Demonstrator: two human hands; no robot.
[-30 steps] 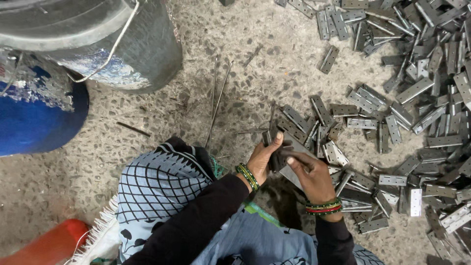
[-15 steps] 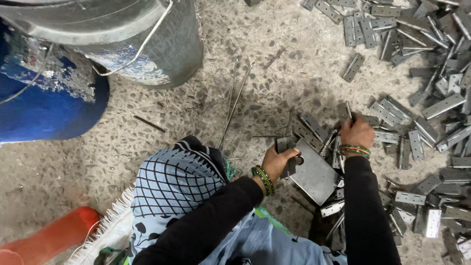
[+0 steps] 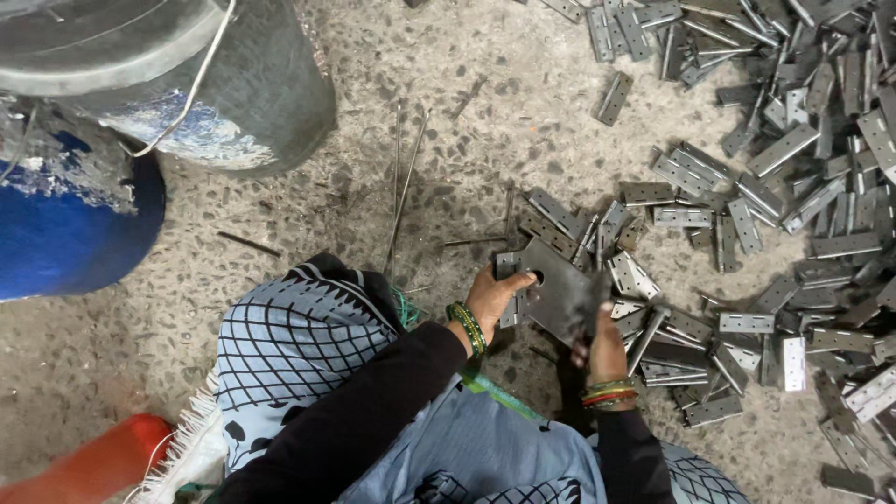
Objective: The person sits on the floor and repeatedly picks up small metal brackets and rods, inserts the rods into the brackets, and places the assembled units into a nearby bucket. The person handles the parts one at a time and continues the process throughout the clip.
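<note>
A: Two hands were on one piece, a flat grey metal plate (image 3: 560, 294) with a round hole near its left edge.

B: Left hand?

A: Left hand (image 3: 495, 294) had the plate's left edge; its thumb lay on top just beside the hole, the other fingers were curled under and hidden. So clamped on the plate. Green and gold bangles (image 3: 469, 327) sat on that wrist.

B: Right hand?

A: Right hand (image 3: 605, 341) was at the plate's lower right corner, blurred. Fingers were bunched together against the plate, but whether they pinched it or only touched it, I couldn't tell. Red and green bangles (image 3: 611, 392) were on that wrist.

B: Where was the plate, then?

A: Between the two sets of fingers, tilted, lifted just off the speckled floor (image 3: 373, 121).

B: Around the fingers?

A: Beyond the fingertips and off to the right was a big scatter of grey metal hinges (image 3: 775, 196), some touching under the plate's far edge. Past the left fingers a few thin metal rods (image 3: 406, 187) lay on the floor. Further left and beyond were a grey bucket (image 3: 233, 84) and, beside it, a blue drum (image 3: 65, 224). On the near side of the left fingers was a checked cloth over the knee (image 3: 289, 355). Something red-orange (image 3: 84, 462) was at the near left corner, well apart from both hands.
</note>
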